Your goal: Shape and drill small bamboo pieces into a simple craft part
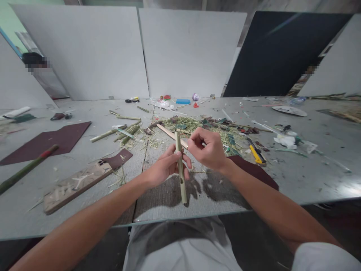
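My left hand [169,163] is closed around a short, pale green bamboo tube [180,165], its thumb pressed on the front. The tube stands nearly upright in the view, with a small notch in its lower part. Just right of its upper end, my right hand [207,146] is curled with thumb and fingertips together. A flat wooden strip [167,131] runs behind the tube up to those fingertips; whether they grip it I cannot tell. Beyond both hands lies a heap of thin bamboo shavings [183,124].
A yellow utility knife [256,152] lies right of my right hand. At left are a patterned phone case [79,182], bamboo pieces [108,133], a dark red sheet [50,141] and a green bamboo stick [28,169]. White panels [191,52] and a black panel [282,52] stand behind the table.
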The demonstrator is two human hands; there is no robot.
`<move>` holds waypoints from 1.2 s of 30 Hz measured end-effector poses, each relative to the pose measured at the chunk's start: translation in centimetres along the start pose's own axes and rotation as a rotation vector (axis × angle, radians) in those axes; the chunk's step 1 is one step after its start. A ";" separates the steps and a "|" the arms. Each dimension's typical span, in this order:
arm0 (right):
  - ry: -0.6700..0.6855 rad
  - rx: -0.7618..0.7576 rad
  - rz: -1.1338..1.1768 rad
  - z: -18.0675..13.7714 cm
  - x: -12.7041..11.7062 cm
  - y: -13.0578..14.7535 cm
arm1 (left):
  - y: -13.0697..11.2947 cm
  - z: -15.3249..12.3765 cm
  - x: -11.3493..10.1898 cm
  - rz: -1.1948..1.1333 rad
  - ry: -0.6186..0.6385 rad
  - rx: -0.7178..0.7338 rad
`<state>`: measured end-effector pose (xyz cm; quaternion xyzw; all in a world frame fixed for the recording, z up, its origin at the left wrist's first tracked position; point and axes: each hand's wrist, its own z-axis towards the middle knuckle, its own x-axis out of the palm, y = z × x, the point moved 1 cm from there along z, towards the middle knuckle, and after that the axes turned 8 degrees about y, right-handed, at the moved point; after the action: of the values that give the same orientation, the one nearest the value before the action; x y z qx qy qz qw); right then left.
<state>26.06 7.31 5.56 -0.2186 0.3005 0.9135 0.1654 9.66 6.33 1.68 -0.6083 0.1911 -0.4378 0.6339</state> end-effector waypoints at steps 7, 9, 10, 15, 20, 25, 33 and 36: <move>0.199 0.096 0.085 -0.1 0.7 -0.4 | -1.1 0.2 0.2 -0.168 -0.238 0.096; 0.206 0.099 0.098 -0.1 0.9 -0.5 | -1.5 0.3 0.0 -0.134 -0.310 0.113; 0.207 0.096 0.101 -0.2 1.0 -0.6 | -1.7 0.3 -0.2 -0.107 -0.351 0.119; 0.163 0.090 0.112 -0.3 1.0 -0.6 | -2.2 0.3 -0.8 0.023 -0.474 0.145; 0.090 0.089 0.099 -0.2 0.8 -0.7 | -2.2 0.1 -1.2 0.226 -0.532 0.112; 0.065 0.065 0.090 -0.1 0.4 -0.7 | -2.3 0.0 -2.0 0.565 -0.627 0.063; 0.058 0.083 0.063 0.0 -0.1 -1.2 | -3.5 -0.4 -2.3 0.797 -0.625 0.089; 0.087 0.089 0.043 0.1 -0.2 -1.7 | -3.8 -0.6 -2.2 0.848 -0.603 0.102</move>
<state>26.97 8.66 4.97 -0.2442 0.3522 0.8922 0.1422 6.78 8.18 4.53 -0.5449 0.2080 0.0434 0.8111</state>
